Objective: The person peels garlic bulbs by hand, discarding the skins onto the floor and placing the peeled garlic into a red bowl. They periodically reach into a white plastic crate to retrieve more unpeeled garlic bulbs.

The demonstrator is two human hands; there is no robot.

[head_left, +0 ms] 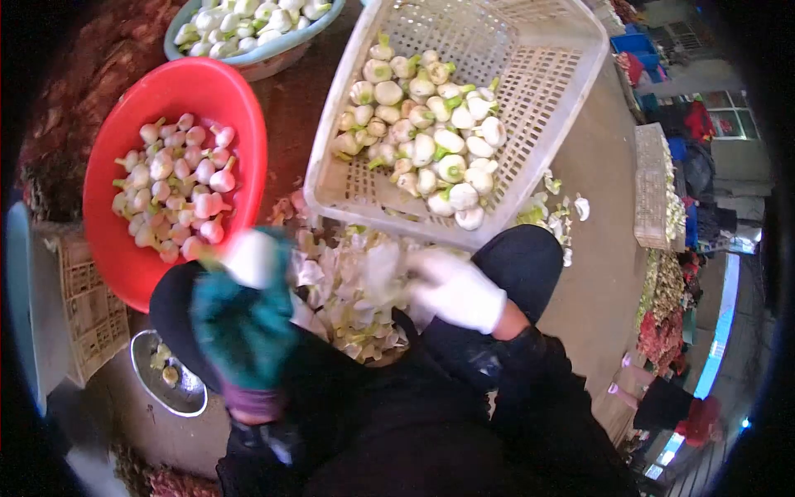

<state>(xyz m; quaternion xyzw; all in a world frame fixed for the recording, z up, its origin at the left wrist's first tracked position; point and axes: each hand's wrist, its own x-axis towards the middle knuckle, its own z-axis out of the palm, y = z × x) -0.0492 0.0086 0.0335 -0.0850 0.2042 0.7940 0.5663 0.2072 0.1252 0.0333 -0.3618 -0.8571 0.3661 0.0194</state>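
Note:
My left hand [242, 311], in a green glove, is closed around a pale garlic bulb [251, 258], blurred by motion, beside the red basin's lower right rim. My right hand [460, 290], in a white glove, is over the pile of loose peels [352, 290] between my knees. Its fingers are smeared by motion, so whether they grip anything is unclear. Pinkish garlic bulbs [178, 178] lie in the red basin [254, 157]. Peeled white bulbs [426, 137] fill part of the white plastic crate [551, 83] in front of me.
A blue basin [277, 51] of white bulbs stands at the top. A metal bowl [192, 398] with a few scraps sits at lower left, near a beige crate [91, 306]. Peels [556, 217] litter the floor right of the white crate. A person [662, 404] is at far right.

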